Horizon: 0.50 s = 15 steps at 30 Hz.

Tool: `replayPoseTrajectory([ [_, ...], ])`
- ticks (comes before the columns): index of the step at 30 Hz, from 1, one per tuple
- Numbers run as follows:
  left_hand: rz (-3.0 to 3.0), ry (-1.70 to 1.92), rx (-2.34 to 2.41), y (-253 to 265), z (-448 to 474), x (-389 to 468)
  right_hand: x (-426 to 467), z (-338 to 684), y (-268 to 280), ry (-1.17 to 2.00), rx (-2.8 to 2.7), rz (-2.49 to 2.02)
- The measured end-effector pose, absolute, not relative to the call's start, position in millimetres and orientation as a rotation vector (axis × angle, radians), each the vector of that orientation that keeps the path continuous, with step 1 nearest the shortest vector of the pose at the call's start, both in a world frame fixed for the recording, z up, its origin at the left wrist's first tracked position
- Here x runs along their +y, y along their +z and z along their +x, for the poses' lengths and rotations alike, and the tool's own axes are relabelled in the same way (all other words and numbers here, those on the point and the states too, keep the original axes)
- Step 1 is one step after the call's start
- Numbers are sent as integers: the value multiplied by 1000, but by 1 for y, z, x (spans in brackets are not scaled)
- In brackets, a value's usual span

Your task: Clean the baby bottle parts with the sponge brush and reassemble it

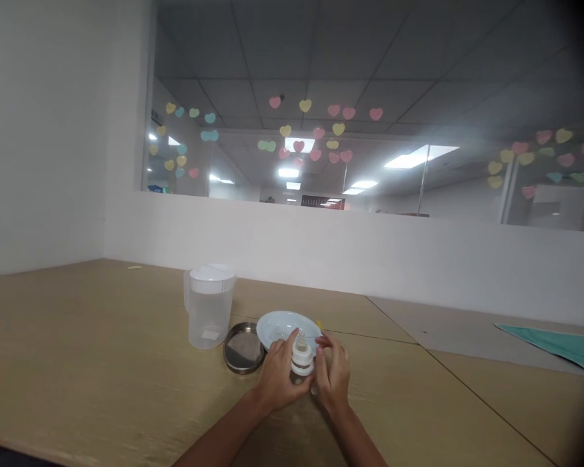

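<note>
A baby bottle with a clear teat and white collar stands upright low in the head view, its lower part mostly hidden. My left hand is closed around its left side, thumb up by the teat. Close against the right side is my right hand, thumb and fingers bent together in a pinch. What those fingertips grip, if anything, I cannot make out. Just beyond both hands sits a pale blue-white bowl, partly covered by them. A small yellow item shows at the bowl's right edge.
A round metal tin lies left of the bowl, and a lidded clear plastic pitcher stands behind it. Teal cloth lies at the far right of the wooden table. A white wall with a window closes off the back.
</note>
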<state>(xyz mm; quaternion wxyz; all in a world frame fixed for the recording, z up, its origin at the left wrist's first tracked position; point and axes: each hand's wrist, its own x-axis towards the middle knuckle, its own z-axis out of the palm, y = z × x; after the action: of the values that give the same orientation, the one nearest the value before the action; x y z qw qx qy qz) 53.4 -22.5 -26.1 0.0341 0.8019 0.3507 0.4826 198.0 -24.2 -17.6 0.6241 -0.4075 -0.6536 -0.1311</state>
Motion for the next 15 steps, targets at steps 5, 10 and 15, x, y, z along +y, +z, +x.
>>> replayPoseTrajectory([
  [5,2469,1472,1017,-25,51,-22,-31,188,-15,-146,-1761,-915],
  [10,2463,1493,1050,-28,52,-20,-32,185,-7,-235,-1615,-823],
  [15,2456,1506,1055,-28,54,-20,-28,188,0,-250,-1314,-759],
])
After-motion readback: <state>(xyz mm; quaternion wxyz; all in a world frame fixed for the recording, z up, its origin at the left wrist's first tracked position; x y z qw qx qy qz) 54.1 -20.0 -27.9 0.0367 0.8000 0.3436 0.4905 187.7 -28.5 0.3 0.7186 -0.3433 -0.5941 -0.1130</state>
